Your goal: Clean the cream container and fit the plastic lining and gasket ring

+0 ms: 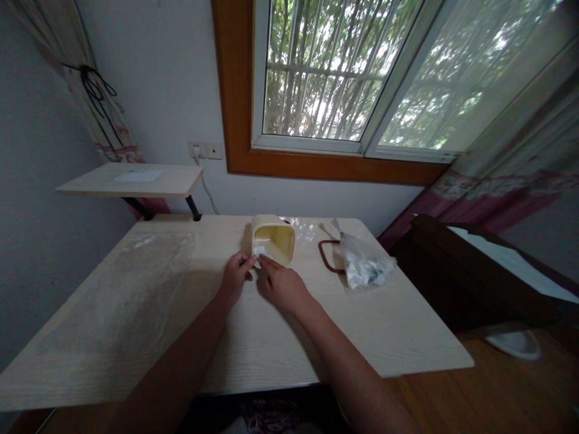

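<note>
The bench has a pale wood-grain top. A cream, hollow, round-cornered container sits near its far edge; rightward, a reddish-brown rounded frame lies partly behind a clear plastic bag with whitish contents. A thin transparent plastic sheet covers the left part, near a raised pale shelf on black legs.

White piece too small to identify, bag contents blurred, window cut off above
</note>
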Demonstrator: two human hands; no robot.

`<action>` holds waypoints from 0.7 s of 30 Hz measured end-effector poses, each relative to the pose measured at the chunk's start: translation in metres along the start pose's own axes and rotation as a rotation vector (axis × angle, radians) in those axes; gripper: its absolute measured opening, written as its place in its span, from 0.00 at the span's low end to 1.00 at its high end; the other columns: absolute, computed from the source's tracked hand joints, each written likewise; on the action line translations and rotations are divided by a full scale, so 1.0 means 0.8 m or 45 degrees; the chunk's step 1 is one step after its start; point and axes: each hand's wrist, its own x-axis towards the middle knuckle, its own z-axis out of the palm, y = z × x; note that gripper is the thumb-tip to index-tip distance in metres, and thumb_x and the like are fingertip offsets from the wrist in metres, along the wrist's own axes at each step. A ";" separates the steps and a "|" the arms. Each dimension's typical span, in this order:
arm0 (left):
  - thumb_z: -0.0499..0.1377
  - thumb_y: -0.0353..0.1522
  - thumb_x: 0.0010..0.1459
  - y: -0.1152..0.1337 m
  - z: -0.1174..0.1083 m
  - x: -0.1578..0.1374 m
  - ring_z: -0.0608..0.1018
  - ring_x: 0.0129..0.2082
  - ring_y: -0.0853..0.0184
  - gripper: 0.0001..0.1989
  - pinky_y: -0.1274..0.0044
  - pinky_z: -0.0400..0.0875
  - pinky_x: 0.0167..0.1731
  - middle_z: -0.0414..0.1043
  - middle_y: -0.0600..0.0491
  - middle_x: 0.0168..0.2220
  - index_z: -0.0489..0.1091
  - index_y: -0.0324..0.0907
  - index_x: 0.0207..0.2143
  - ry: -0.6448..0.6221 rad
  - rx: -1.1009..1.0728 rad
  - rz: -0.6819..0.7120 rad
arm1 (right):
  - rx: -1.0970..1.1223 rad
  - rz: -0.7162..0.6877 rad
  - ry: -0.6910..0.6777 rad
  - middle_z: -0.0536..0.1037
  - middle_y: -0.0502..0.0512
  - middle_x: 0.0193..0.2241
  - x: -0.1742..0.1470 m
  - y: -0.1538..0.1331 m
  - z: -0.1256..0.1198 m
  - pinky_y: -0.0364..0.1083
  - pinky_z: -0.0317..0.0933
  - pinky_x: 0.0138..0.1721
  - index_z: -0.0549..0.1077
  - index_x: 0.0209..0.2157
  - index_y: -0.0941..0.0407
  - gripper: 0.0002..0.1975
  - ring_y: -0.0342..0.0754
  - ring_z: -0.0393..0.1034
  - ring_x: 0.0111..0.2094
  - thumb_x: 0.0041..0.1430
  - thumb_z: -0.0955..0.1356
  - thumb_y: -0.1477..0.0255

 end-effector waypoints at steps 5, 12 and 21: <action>0.69 0.47 0.48 -0.001 0.000 0.001 0.68 0.19 0.74 0.22 0.81 0.62 0.17 0.66 0.58 0.24 0.64 0.42 0.25 0.013 -0.025 -0.026 | -0.035 0.020 -0.039 0.60 0.52 0.69 -0.005 0.003 -0.008 0.46 0.64 0.59 0.59 0.69 0.50 0.32 0.50 0.70 0.59 0.64 0.61 0.73; 0.68 0.47 0.48 0.001 0.000 0.000 0.67 0.19 0.74 0.21 0.81 0.61 0.17 0.67 0.58 0.24 0.64 0.42 0.25 0.007 -0.027 -0.025 | -0.176 0.161 -0.082 0.60 0.53 0.69 -0.006 0.015 -0.015 0.50 0.69 0.54 0.59 0.69 0.51 0.32 0.53 0.74 0.54 0.63 0.61 0.73; 0.68 0.47 0.49 0.009 0.003 -0.003 0.62 0.17 0.76 0.22 0.82 0.55 0.14 0.63 0.60 0.22 0.63 0.42 0.24 0.012 -0.004 -0.026 | -0.308 0.316 -0.096 0.59 0.61 0.69 -0.001 0.016 -0.014 0.54 0.72 0.47 0.58 0.69 0.54 0.31 0.57 0.77 0.49 0.64 0.59 0.71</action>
